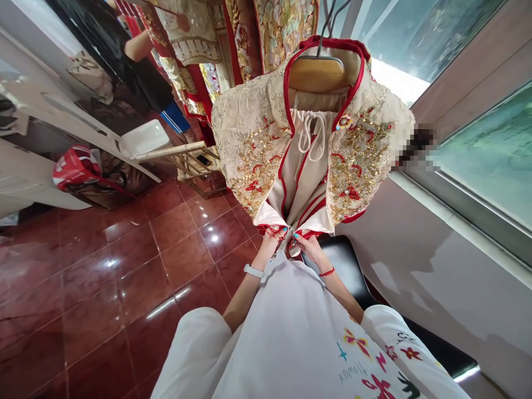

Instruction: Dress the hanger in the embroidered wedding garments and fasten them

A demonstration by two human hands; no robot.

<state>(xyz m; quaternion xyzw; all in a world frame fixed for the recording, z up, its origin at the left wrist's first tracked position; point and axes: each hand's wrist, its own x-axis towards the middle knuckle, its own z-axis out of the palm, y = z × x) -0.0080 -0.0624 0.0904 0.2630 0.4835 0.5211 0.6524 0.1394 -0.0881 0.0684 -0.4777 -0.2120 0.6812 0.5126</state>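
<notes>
Item: jacket (253, 149), cream cloth with gold and red embroidery and red piping, front open. It hangs on a wooden hanger (318, 75) straight ahead of the person and above both hands. A white cord (312, 133) dangles inside the neck opening.

Left hand (271, 241): raised to the jacket's bottom edge, fingers closed in a pinch on the hem of the left-side front panel. White wristband (253, 270) on this wrist.

Right hand (306, 247): just beside the left, fingers closed on the hem of the other front panel near the centre opening. Red bracelet (327, 272) on this wrist. The two hands are close together, and the jacket spreads up and outward from them.

Surroundings:
- Black seat (347, 260), below and behind the right hand, against the wall.
- Glossy red tiled floor (124, 266), to the left.
- White plastic chair (145, 138), well away at left.
- Red bag (77, 166), on the floor near the chair.
- More embroidered red and gold garments (282, 22), hanging behind the jacket.
- Window (477, 138), to the right above a ledge.
- Another person in dark clothing (141, 77), at the upper left, apart from the hands.
</notes>
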